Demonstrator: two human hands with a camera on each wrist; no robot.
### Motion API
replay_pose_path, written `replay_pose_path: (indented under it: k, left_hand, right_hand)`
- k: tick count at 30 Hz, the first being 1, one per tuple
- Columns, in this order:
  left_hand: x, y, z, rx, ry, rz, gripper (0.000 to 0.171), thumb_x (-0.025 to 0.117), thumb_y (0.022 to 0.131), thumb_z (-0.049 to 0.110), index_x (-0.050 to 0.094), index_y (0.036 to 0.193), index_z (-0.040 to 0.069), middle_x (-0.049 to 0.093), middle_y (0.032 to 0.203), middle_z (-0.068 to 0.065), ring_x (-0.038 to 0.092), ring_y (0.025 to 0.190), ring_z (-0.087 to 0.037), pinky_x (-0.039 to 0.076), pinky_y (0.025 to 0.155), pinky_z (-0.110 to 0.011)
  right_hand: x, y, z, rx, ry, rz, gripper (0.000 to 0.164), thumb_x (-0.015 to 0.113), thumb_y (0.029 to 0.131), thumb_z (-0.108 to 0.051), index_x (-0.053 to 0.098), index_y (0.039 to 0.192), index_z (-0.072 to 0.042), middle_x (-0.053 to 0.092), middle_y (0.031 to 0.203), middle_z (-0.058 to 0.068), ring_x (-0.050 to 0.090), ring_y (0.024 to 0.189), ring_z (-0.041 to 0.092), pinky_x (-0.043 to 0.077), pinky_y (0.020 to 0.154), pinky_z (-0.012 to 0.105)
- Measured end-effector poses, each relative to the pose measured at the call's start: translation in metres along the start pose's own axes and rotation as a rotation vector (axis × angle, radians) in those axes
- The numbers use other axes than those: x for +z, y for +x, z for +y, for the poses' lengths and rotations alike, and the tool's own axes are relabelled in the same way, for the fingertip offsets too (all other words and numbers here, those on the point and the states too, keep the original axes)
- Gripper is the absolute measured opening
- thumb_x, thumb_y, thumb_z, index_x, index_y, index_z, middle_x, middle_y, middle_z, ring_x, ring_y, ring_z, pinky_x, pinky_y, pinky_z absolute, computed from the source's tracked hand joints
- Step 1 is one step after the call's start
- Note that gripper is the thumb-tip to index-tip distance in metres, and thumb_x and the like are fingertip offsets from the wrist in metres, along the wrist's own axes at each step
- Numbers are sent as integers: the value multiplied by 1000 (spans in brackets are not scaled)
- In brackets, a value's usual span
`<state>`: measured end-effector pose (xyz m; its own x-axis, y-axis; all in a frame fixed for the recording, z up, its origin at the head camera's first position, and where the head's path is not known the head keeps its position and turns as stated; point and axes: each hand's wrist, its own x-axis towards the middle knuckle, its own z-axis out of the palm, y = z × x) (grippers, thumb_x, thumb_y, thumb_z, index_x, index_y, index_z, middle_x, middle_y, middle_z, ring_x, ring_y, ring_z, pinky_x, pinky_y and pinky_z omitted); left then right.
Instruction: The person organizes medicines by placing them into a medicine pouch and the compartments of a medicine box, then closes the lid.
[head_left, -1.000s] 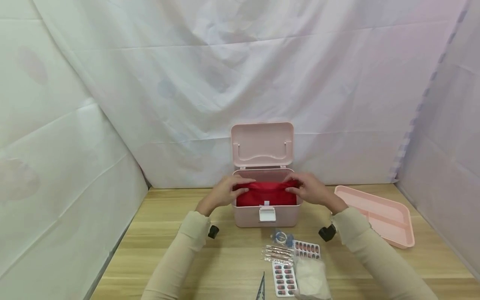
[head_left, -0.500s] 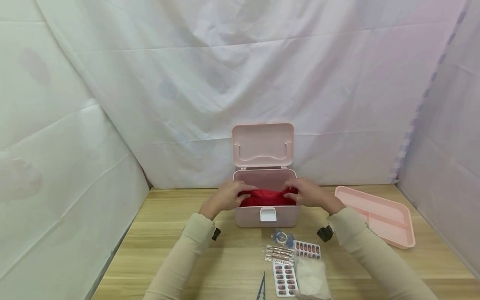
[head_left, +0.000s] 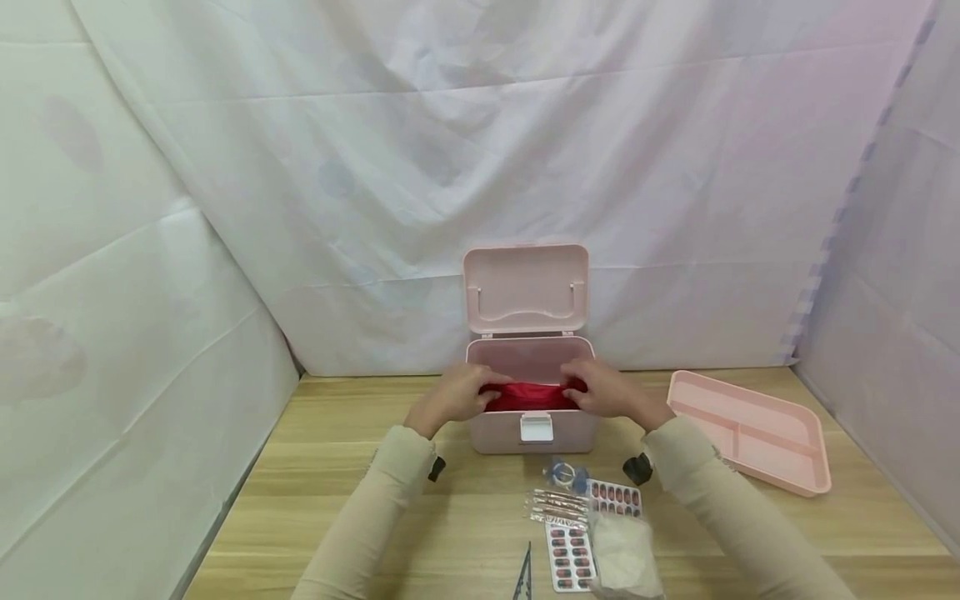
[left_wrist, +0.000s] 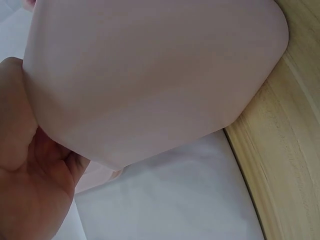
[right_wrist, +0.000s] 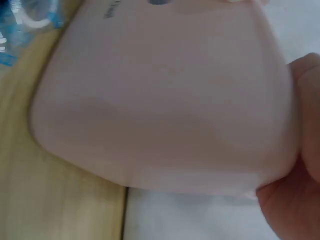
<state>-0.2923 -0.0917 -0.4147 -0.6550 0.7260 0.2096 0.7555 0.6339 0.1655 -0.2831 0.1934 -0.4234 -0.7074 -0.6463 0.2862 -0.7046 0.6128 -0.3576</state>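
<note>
A pink storage box (head_left: 495, 435) stands at the back of the table, its lid (head_left: 527, 287) raised. Down inside lies a red fabric pouch (head_left: 531, 397), partly hidden by the front wall. My left hand (head_left: 456, 395) reaches over the left rim and pinches the pouch's left end between thumb and fingers. At the opposite end my right hand (head_left: 609, 392) grips the pouch the same way. Both wrist views are filled mostly by the box's outer walls, with the left palm (left_wrist: 35, 185) and the right palm (right_wrist: 295, 200) up against the rim and the fingertips hidden inside.
Before the box lie a blue-and-white ring in clear plastic (head_left: 564, 476), copper-coloured wrapped sticks (head_left: 558, 507), capsule blister packs (head_left: 570, 558), a whitish packet (head_left: 624, 554) and dark tweezers (head_left: 523, 575). A pink divided tray (head_left: 757, 412) sits at the right. White cloth hangs behind.
Both hands have lowered the red pouch deeper into the box; its white tag has dropped out of sight behind the front wall. The right hand has also shifted slightly left.
</note>
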Motion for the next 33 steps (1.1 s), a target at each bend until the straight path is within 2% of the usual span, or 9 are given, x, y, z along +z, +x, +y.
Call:
replay_pose_path:
  k: [8,19,26,33]
  left_hand:
    - [1,1,6,-55,11,2,30,66,93,12,73,122,18,72,95,-2,62,80,-16,51,72,-31]
    - [3,1,9,-75,43,-6,32,66,93,11,72,124,17,72,95,-3,64,84,-18,53,75,-34]
    - [2,2,10,-81,12,-18,33,64,93,8,70,125,13,71,100,-6,65,90,-21,54,81,-35]
    - [3,3,10,-80,-12,-3,31,65,94,9,69,125,8,67,106,-11,63,95,-23,54,86,-35]
  right_hand:
    - [9,-5,2,81,70,58,13,67,86,-2,58,84,-11,53,78,-6,48,73,13,44,68,32]
    - [10,-5,1,61,69,90,7,67,86,-3,60,86,-7,55,82,-3,50,75,14,46,70,34]
    - [11,-4,1,63,38,97,8,65,86,-3,59,86,-8,54,82,-2,48,74,14,45,69,33]
    - [11,-4,0,93,38,80,6,65,90,-4,65,95,-8,59,92,1,54,85,17,50,79,39]
